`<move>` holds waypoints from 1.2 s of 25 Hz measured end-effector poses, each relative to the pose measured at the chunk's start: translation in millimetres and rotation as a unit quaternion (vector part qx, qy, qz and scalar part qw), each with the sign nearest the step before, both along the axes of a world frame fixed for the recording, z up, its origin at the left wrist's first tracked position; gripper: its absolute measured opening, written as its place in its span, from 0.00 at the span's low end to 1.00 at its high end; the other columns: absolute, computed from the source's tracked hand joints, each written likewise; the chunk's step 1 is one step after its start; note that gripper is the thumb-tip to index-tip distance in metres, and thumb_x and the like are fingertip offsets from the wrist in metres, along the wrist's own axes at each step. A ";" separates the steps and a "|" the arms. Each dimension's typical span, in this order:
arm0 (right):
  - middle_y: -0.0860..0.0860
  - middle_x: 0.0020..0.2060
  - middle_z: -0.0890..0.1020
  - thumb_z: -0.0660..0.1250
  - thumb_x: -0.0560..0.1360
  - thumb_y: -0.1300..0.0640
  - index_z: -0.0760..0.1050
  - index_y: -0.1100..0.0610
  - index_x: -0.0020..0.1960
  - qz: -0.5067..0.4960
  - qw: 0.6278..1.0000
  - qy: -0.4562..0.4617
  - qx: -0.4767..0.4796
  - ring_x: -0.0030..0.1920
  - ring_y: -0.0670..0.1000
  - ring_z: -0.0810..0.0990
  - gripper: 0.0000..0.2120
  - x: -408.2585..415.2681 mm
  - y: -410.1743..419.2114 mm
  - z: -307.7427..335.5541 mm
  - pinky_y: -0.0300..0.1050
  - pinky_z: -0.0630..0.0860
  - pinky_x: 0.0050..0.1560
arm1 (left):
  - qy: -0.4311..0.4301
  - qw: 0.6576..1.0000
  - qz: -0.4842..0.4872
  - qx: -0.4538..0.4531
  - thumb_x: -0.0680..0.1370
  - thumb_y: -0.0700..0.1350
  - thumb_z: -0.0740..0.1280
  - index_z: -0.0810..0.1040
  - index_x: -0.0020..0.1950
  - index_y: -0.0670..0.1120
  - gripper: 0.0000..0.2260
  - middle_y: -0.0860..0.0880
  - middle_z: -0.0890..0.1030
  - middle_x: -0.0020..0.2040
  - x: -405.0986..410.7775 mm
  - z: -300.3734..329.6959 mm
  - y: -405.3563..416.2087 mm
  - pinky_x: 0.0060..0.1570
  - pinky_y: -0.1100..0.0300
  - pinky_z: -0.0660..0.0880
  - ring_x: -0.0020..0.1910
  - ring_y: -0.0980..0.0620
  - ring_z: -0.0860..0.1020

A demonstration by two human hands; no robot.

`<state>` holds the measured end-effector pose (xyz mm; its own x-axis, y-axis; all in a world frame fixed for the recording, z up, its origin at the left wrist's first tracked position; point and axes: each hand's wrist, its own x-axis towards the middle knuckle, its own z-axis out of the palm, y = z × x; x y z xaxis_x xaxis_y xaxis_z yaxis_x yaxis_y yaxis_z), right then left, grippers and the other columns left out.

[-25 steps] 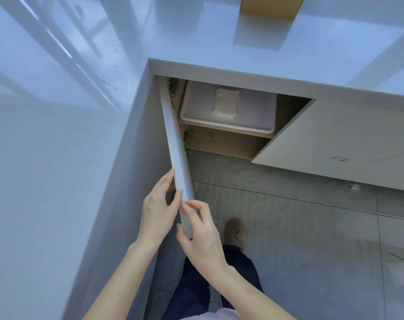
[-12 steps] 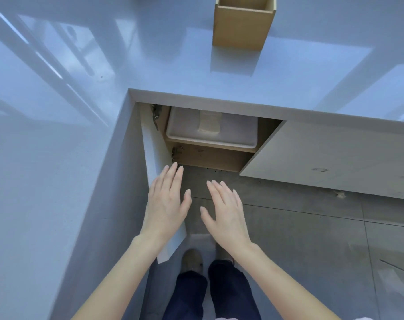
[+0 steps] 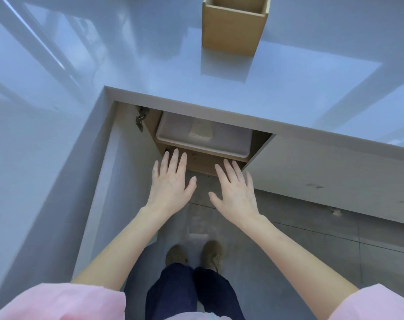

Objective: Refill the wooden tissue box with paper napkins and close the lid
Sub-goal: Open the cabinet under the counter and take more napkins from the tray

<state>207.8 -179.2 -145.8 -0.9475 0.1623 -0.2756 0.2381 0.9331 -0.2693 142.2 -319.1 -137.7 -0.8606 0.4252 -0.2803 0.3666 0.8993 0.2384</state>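
The open-topped square wooden tissue box (image 3: 234, 26) is seen at 12 o'clock on the glossy white table (image 3: 127, 54). Below it, a white plastic tray (image 3: 224, 140) holding a stack of pale paper napkins (image 3: 201, 130) sits in the open cupboard. The left hand (image 3: 171, 183) and right hand (image 3: 235, 192) are held flat, each grip spread wide and empty.

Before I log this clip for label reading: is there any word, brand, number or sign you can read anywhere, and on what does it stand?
None can be read.
wooden tissue box: plain sides, no print showing.
white bin in the open cabinet: no label visible.
napkin stack in the bin: blurred, no lettering discernible.
cabinet door: only dark scuffs, not text.
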 end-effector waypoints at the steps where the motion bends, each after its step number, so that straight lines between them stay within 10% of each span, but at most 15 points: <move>1: 0.53 0.76 0.52 0.58 0.76 0.47 0.51 0.54 0.75 0.002 1.000 -0.006 0.003 0.76 0.53 0.47 0.31 -3.5 5.3 -2.3 0.55 0.43 0.75 | 0.000 1.000 -0.001 -0.002 0.79 0.53 0.52 0.48 0.76 0.44 0.28 0.44 0.49 0.77 -4.5 -2.8 4.1 0.74 0.48 0.44 0.76 0.45 0.46; 25: 0.51 0.77 0.46 0.58 0.77 0.45 0.46 0.52 0.76 0.006 1.000 -0.028 0.013 0.76 0.52 0.42 0.33 -88.9 65.4 -162.1 0.52 0.42 0.75 | 0.024 0.997 -0.061 -0.028 0.79 0.54 0.52 0.44 0.76 0.45 0.29 0.44 0.46 0.78 -103.4 -163.8 44.9 0.74 0.48 0.45 0.76 0.45 0.45; 30: 0.54 0.74 0.60 0.60 0.77 0.50 0.52 0.57 0.75 -0.101 0.980 -0.011 -0.169 0.74 0.53 0.58 0.30 -137.9 71.6 -191.0 0.45 0.57 0.72 | 0.060 0.997 -0.056 -0.009 0.79 0.54 0.54 0.51 0.75 0.42 0.28 0.42 0.55 0.76 -147.8 -197.9 56.4 0.74 0.50 0.51 0.75 0.45 0.54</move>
